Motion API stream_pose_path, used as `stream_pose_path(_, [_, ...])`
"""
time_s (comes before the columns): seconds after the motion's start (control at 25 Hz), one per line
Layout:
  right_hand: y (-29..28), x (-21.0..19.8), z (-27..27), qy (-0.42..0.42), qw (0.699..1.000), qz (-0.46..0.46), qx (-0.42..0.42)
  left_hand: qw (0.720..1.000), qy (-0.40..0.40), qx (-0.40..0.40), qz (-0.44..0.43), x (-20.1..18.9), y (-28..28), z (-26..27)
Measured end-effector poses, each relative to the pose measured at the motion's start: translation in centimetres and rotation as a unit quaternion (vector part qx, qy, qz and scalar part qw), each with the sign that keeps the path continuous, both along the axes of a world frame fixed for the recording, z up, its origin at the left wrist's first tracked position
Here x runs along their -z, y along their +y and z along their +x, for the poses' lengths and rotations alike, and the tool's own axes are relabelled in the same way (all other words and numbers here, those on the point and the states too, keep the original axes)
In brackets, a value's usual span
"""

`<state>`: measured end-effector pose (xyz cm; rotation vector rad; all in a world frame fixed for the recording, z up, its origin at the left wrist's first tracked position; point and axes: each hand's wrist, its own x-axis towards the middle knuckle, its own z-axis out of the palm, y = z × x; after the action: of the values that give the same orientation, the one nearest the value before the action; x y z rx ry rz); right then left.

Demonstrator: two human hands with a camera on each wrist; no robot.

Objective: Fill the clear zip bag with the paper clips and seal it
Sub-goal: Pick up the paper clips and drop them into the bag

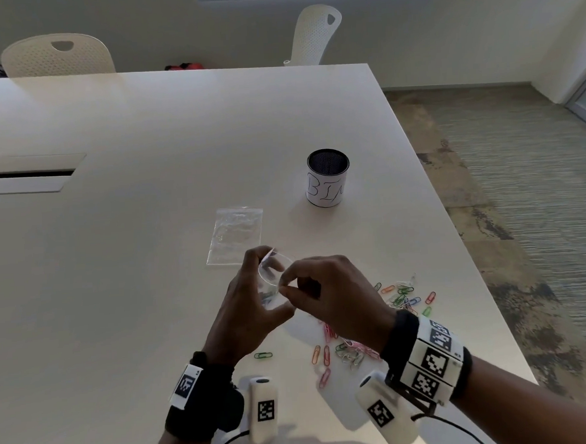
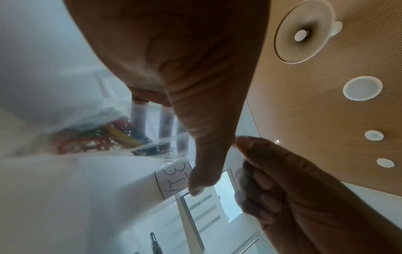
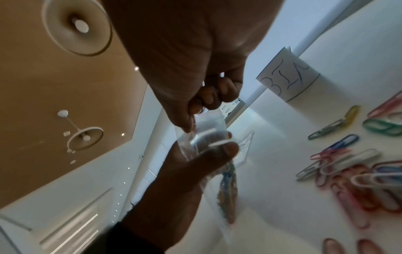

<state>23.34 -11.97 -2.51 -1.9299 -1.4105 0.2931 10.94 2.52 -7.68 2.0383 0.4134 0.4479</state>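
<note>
My left hand (image 1: 268,291) holds a clear zip bag (image 1: 275,263) upright above the table, fingers and thumb curled round it, mouth open. Several coloured paper clips lie in the bottom of the bag (image 2: 97,137). My right hand (image 1: 284,286) pinches the near rim of the bag's mouth between thumb and fingers. In the right wrist view that pinch sits on the bag's top edge (image 3: 208,134), with my left hand (image 3: 185,180) below it. Loose paper clips (image 1: 401,297) lie scattered on the table under and right of my right hand, seen close up in the right wrist view (image 3: 359,180).
A second clear zip bag (image 1: 234,236) lies flat on the white table (image 1: 144,127) just beyond my hands. A black mesh cup with a paper label reading BIN (image 1: 328,179) stands further back right. The table's right edge is close to the clips.
</note>
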Motion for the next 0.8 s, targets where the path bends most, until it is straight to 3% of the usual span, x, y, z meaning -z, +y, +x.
stream_pose_path(0.12, [-0.5, -0.6, -0.8, 0.006, 0.999, 0.026, -0.029, 1.0, 0.0, -0.002, 0.003, 0.2, 0.0, 0.0])
stream_pose_path(0.2, [-1.0, -0.1, -1.5, -0.013, 0.992, 0.003, -0.126, 1.0, -0.001, -0.013, 0.004, 0.2, 0.3, -0.1])
stream_pose_path(0.28, [-1.2, 1.1, -2.3, -0.047, 0.969, -0.059, -0.236, 0.999, 0.003, -0.032, 0.012, 0.3, 0.6, -0.2])
stream_pose_path(0.4, [-0.8, 3.9, -3.2, -0.113, 0.937, -0.112, -0.31, 0.999, 0.0, -0.036, 0.019, 0.4, 0.8, -0.2])
stream_pose_path(0.56, [-1.8, 5.3, -1.8, -0.144, 0.929, -0.169, -0.296, 0.999, 0.002, -0.035, 0.018, 0.3, 0.9, -0.4])
stream_pose_path(0.8, [-4.3, 2.7, 4.0, -0.162, 0.947, -0.199, -0.191, 1.0, 0.01, -0.02, 0.011, 0.3, 0.5, 0.0])
